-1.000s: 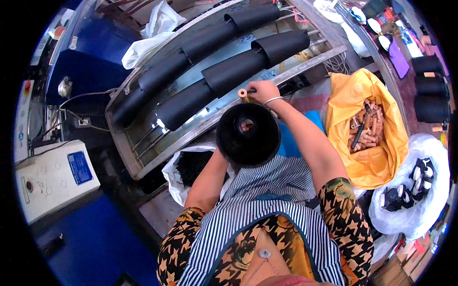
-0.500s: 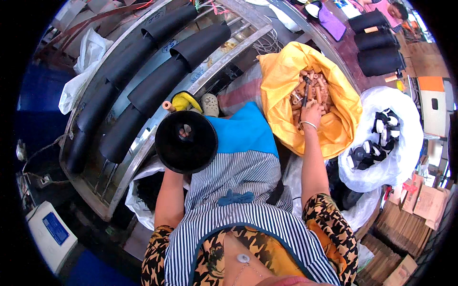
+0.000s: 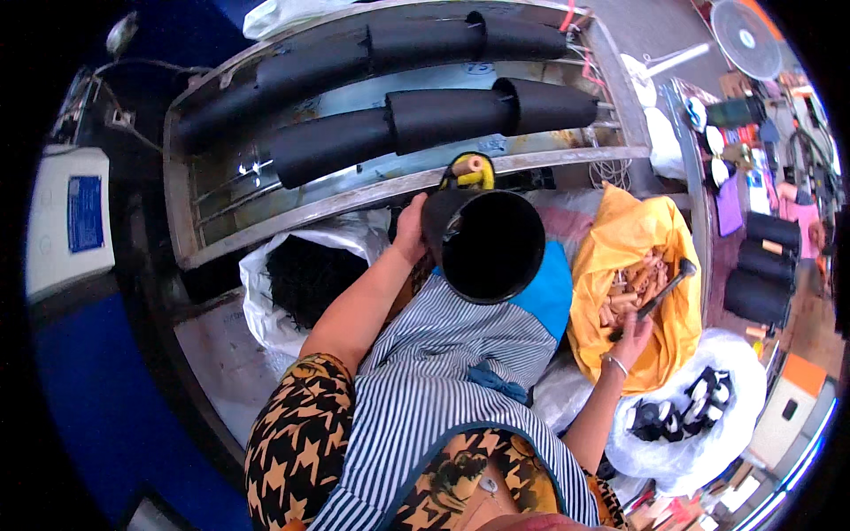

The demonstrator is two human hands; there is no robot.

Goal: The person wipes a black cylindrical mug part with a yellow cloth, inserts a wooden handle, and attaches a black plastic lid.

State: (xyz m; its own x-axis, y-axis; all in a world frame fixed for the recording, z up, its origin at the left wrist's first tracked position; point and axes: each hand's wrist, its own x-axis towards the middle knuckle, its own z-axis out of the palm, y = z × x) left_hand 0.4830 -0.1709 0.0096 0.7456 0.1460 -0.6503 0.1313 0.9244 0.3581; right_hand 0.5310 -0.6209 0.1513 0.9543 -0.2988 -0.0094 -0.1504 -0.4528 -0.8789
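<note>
Head view: a metal-framed tray (image 3: 575, 157) lies ahead of the person, carrying two rows of overlapping black sleeves (image 3: 452, 119). A white bag (image 3: 254, 281) of black pieces (image 3: 310, 279) stands at left. At right, a yellow sack (image 3: 668, 350) holds tan tubes (image 3: 633, 285); just beside it sits a second white bag (image 3: 745, 358) with black-and-white parts (image 3: 686, 411). The black cylinder (image 3: 492, 248) is positioned over the striped apron (image 3: 443, 336), near the tray rail, and obstructs the view of the lap.

The cylinder is matt black and hollow, its wide mouth tilted toward the camera. One tan tube end (image 3: 475, 165) shows beyond its far edge; attachment cannot be determined.

Hands are apart. Left hand (image 3: 410, 228) grips the cylinder's side, fingers partly hidden. Right hand (image 3: 633, 336) grasps a dark rod-shaped tool (image 3: 666, 292) at the sack.

Blue handwritten marks (image 3: 479, 68) appear on the tray floor; a blue label (image 3: 86, 212) is fixed to a white cabinet (image 3: 73, 265), its lettering too small to read.
</note>
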